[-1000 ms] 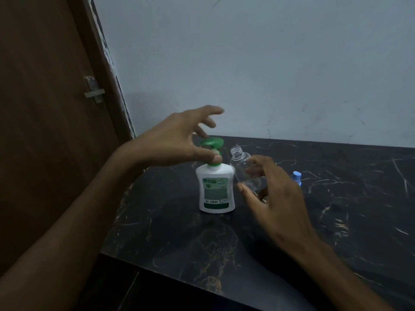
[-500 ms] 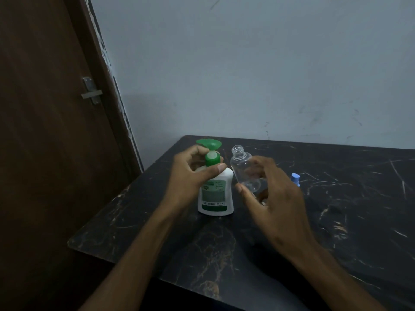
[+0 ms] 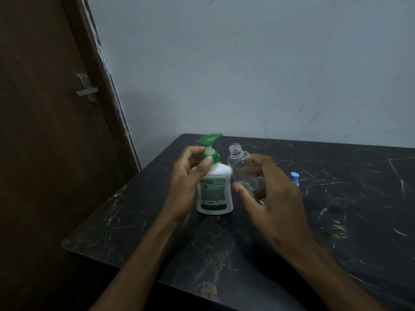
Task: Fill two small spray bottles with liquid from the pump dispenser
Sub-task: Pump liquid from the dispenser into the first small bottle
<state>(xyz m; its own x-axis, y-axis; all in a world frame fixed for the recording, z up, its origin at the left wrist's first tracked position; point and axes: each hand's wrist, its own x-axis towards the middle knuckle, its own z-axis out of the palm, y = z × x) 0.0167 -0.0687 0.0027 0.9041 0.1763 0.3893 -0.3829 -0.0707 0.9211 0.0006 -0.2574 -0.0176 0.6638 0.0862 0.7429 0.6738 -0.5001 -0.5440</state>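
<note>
In front of me is a black marble-look table with pale gold and white veins running across its glossy top. Its rounded near-left corner sits at about eight o'clock from the middle of my view. Behind the table, from twelve o'clock across to three o'clock, stands a plain pale grey-blue wall, marked with a few faint scuffs and smudges low down. At nine o'clock a dark brown wooden door fills the left side, leaning in my wide view. A small metal latch is fixed on it at about ten o'clock. The door frame's edge beside the wall looks chipped and worn.
</note>
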